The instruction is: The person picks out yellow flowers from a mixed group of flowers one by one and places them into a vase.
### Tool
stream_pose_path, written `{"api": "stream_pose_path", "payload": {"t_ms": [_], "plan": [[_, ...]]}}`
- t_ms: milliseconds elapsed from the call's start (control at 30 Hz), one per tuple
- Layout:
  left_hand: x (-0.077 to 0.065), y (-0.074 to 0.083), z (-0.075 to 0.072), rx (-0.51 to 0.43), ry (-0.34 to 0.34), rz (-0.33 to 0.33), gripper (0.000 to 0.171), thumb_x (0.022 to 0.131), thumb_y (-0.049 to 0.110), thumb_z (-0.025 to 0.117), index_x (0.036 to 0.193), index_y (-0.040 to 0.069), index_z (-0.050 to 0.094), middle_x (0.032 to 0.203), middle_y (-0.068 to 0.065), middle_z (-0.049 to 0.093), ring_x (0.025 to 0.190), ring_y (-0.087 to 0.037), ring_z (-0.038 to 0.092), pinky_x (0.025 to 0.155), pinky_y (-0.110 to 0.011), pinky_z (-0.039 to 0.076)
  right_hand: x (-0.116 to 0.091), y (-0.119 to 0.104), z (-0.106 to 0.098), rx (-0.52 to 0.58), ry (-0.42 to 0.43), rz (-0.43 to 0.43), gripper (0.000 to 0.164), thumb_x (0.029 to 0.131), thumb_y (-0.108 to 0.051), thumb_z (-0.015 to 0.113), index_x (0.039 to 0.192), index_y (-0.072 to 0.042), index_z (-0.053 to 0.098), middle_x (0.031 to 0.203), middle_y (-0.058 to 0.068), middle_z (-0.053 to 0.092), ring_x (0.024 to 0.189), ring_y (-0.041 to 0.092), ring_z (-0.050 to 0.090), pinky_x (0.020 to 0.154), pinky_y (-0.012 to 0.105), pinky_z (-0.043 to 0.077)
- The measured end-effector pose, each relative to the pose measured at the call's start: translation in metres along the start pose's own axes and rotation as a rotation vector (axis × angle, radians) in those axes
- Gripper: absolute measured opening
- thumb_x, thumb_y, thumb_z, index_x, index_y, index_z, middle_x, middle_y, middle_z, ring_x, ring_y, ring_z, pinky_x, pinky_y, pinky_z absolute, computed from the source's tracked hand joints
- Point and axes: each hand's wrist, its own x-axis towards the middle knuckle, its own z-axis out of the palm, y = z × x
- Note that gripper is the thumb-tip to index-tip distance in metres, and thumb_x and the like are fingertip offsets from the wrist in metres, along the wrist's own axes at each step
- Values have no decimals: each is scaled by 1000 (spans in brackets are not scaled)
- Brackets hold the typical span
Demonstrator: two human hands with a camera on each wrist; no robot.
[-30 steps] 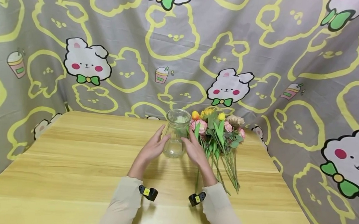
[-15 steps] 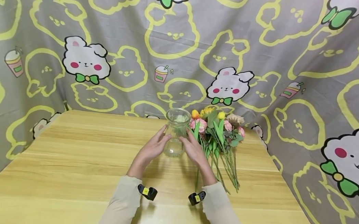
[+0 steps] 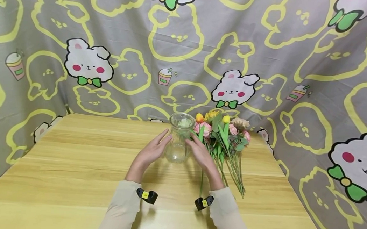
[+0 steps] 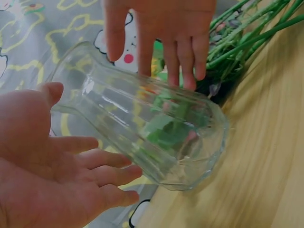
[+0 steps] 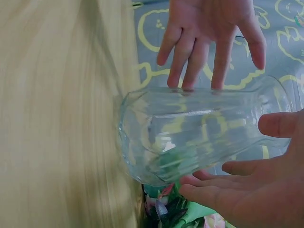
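A clear glass vase (image 3: 177, 149) with a flared rim stands upright on the wooden table. My left hand (image 3: 151, 151) is at its left side, fingers extended and thumb apart from the glass. On the opposite side my right hand (image 3: 200, 155) has its fingers stretched out along the vase. In the right wrist view, fingertips of the left hand (image 5: 209, 33) appear to touch the glass. Whether the right fingers make contact is hard to tell. Just right of the vase lies a bunch of flowers (image 3: 223, 132), with tulips, pink blooms and long green stems.
The wooden table (image 3: 82, 164) extends widely to the left and in front of the hands. A grey curtain (image 3: 195, 24) with cartoon rabbits hangs behind and around it. Flower stems (image 3: 237, 174) point toward the near edge, close to the right forearm.
Both hands have drawn slightly apart, the left thumb coming off the front of the vase. The vase sits a touch nearer to me. The flowers stay put.
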Motion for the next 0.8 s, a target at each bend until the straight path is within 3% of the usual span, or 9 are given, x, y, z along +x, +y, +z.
{"api": "stream_pose_path", "payload": {"t_ms": [167, 333, 500, 800], "plan": [[-2, 4, -4, 31, -13, 13, 67, 105, 62, 34, 162, 30, 23, 170, -3, 21, 154, -36, 24, 126, -61, 18, -3, -2, -8, 71, -61, 22, 64, 108, -47, 38, 163, -17, 24, 164, 16, 32, 144, 42, 41, 122, 58, 32], [-5, 6, -8, 54, -43, 54, 73, 103, 66, 33, 162, 23, 24, 168, -2, 25, 149, -38, 35, 125, -57, 25, -5, -4, -15, 140, -112, 33, 66, 110, -51, 30, 160, -8, 27, 155, 32, 39, 144, 46, 41, 123, 57, 33], [-9, 11, -9, 48, -38, 45, 78, 100, 72, 34, 161, 25, 29, 165, -8, 34, 140, -41, 48, 120, -58, 36, -7, -9, -17, 128, -111, 36, 72, 108, -57, 23, 157, -5, 35, 150, 35, 43, 139, 49, 45, 121, 58, 35], [-13, 16, -12, 49, 26, 58, 79, 99, 73, 35, 154, 16, 44, 157, -16, 44, 136, -42, 52, 116, -60, 40, -9, -14, -16, 54, -100, 40, 94, 99, -76, 13, 153, -3, 40, 141, 35, 53, 131, 48, 54, 115, 59, 42]]}}
